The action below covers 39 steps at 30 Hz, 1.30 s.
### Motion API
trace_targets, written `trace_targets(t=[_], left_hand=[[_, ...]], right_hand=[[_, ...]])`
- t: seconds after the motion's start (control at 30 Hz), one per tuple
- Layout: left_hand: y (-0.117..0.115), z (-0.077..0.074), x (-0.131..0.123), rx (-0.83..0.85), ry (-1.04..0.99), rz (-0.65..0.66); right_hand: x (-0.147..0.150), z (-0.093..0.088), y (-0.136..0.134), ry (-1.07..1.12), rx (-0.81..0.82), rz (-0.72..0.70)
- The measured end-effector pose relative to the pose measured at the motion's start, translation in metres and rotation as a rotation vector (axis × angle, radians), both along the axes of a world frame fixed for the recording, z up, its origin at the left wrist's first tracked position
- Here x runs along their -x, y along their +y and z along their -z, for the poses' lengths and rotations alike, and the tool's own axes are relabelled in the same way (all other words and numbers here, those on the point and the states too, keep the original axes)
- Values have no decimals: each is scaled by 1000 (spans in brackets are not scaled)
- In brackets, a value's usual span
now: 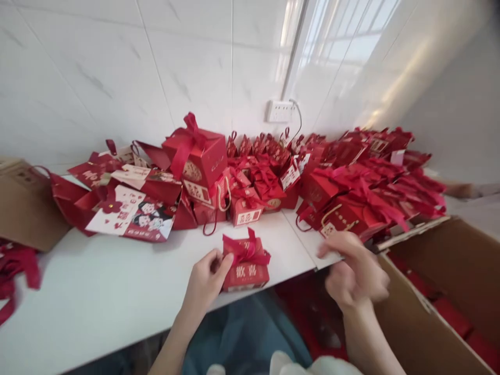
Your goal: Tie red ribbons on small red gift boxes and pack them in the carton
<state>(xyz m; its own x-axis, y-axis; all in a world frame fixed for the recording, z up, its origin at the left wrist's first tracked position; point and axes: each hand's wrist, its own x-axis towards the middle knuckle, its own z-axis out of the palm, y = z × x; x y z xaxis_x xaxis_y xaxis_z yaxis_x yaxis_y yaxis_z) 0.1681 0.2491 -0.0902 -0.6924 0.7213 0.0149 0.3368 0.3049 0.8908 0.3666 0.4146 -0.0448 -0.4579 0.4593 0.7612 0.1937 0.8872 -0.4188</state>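
Observation:
A small red gift box (246,275) with gold lettering and a ribbon bow on top sits near the front edge of the white table (128,284). My left hand (211,276) grips its left side, thumb towards the front. Off to the right, my right hand (353,268) is in the air past the table edge, blurred by motion. Whether its fingers hold anything cannot be made out. Closest to it is a pile of red ribboned boxes (351,211), one with a gold cord.
Behind stand more red boxes (269,177), a large bowed box (203,156) and printed gift bags (133,213). An open carton (410,312) with red items is at right, another carton (27,203) at left. A socket strip (280,111) is on the wall.

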Motion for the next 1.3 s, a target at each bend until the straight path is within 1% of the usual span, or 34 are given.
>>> trace_targets(t=[0.03, 0.1, 0.17, 0.2, 0.27, 0.33, 0.4, 0.5, 0.57, 0.67, 0.77, 1.0, 1.17, 1.23, 1.3], left_hand=[[0, -2, -2, 6, 5, -3], [0, -5, -5, 17, 3, 4], [0, -6, -6, 19, -10, 11], [0, -7, -7, 15, -24, 15], [0, -6, -6, -1, -68, 21], [0, -4, -5, -25, -120, 31], [0, -2, -3, -53, -166, 41], [0, 2, 0, -85, -251, 81], [1, 4, 1, -102, -304, 120], [1, 6, 2, -131, -353, 156], [2, 8, 2, -147, -384, 172], [0, 8, 1, -178, -366, 171], [1, 16, -2, -207, -375, 135], [1, 19, -2, -211, -386, 115], [-1, 19, 1, -174, -371, 122]], right_hand=[[7, 9, -13, -65, 117, -25], [23, 24, -31, -220, 405, -73], [35, 34, -39, -307, 660, -120], [39, 38, -41, -318, 748, -141], [45, 42, -41, -320, 854, -179], [48, 44, -40, -305, 909, -235], [51, 45, -38, -267, 982, -321], [55, 45, -35, -207, 1133, -463], [56, 47, -32, -165, 1223, -508], [57, 51, -30, -77, 1347, -529], [56, 54, -28, -32, 1425, -537], [55, 60, -27, 0, 1497, -540], [59, 66, -28, -7, 1484, -518], [58, 67, -27, -34, 1456, -518], [54, 65, -23, -87, 1408, -528]])
